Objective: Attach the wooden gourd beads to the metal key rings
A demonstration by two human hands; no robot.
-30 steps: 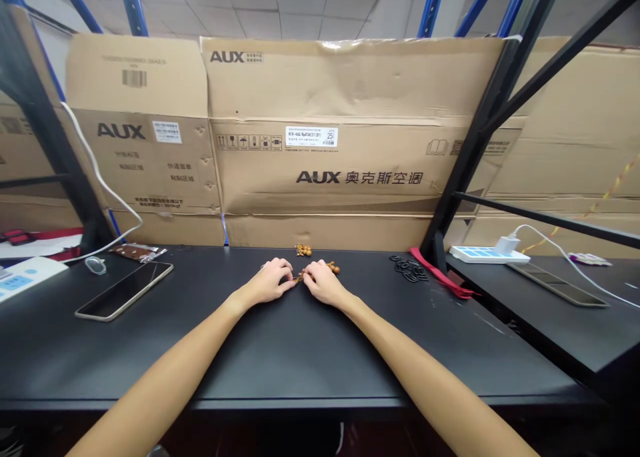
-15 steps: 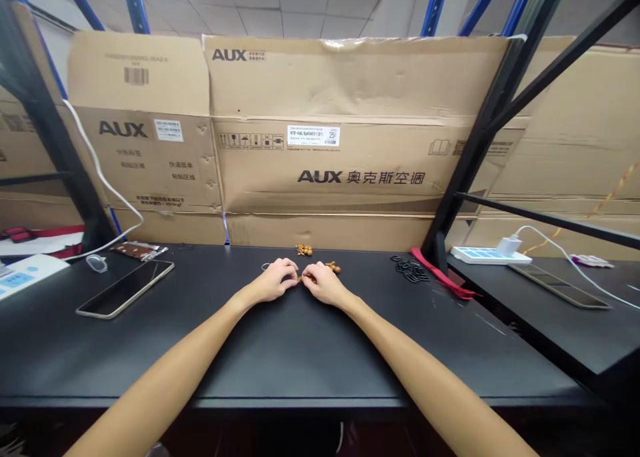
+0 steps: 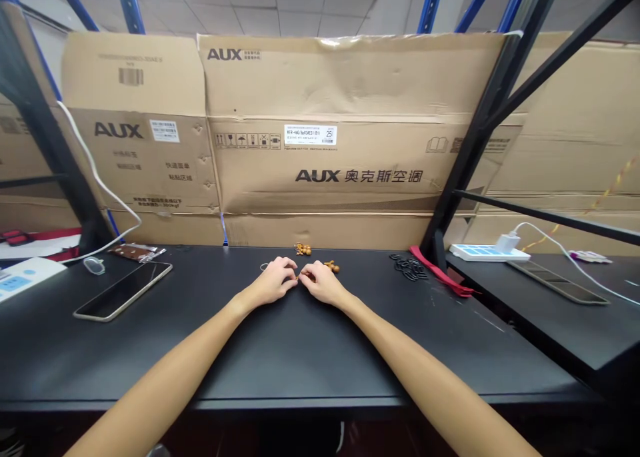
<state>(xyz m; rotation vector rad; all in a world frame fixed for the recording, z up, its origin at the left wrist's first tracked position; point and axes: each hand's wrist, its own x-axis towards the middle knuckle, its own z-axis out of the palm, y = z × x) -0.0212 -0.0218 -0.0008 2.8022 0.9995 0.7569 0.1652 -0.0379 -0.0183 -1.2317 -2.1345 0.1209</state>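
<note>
My left hand (image 3: pixel 273 282) and my right hand (image 3: pixel 321 282) rest close together on the black table (image 3: pixel 280 350), fingers curled in a pinch. Between their fingertips they grip a small string of brown wooden beads (image 3: pixel 331 266), most of it hidden by the fingers. A thin metal ring (image 3: pixel 264 266) shows just left of my left hand. Another small cluster of brown beads (image 3: pixel 303 249) lies on the table behind the hands, near the cardboard.
A phone (image 3: pixel 124 299) lies at the left, beside a brown wrapper (image 3: pixel 136 252) and a white cable. Black rings (image 3: pixel 409 268) and a red strap (image 3: pixel 440 277) sit at the right. Tall cardboard boxes (image 3: pixel 345 130) wall the back. A power strip (image 3: pixel 487 252) lies on the neighbouring table.
Both hands stay in the same place; only the fingers shift slightly on the beads. The view has drifted a little.
</note>
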